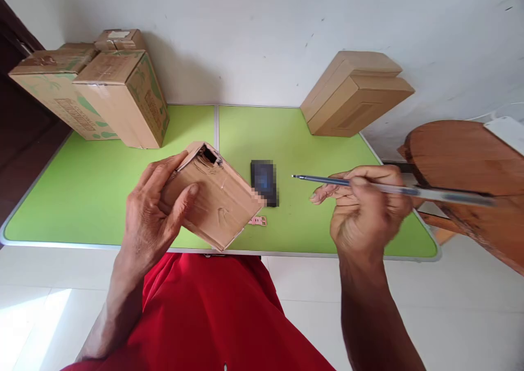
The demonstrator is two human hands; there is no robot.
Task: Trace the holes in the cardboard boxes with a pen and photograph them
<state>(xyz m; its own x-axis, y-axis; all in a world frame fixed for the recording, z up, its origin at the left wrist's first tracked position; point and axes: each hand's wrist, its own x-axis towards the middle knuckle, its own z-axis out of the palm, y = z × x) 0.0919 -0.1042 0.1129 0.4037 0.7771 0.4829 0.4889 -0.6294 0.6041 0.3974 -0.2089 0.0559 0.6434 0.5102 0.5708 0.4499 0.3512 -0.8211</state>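
Observation:
My left hand grips a small cardboard box by its left end, thumb on the upper face and fingers along the far edge. The box is tilted above the table, with a torn, dark hole at its upper corner. In my right hand is a pen, pinched between thumb and fingers, its tip pointing left toward the box but apart from it. Between the hands a dark, partly pixelated flat object lies on the green table. A small pink piece lies nearer me, partly hidden by the box.
Several printed cardboard boxes stand at the back left. Two plain cardboard boxes lean at the back right against the wall. A round wooden stool or table with a white object is beyond the table's right edge.

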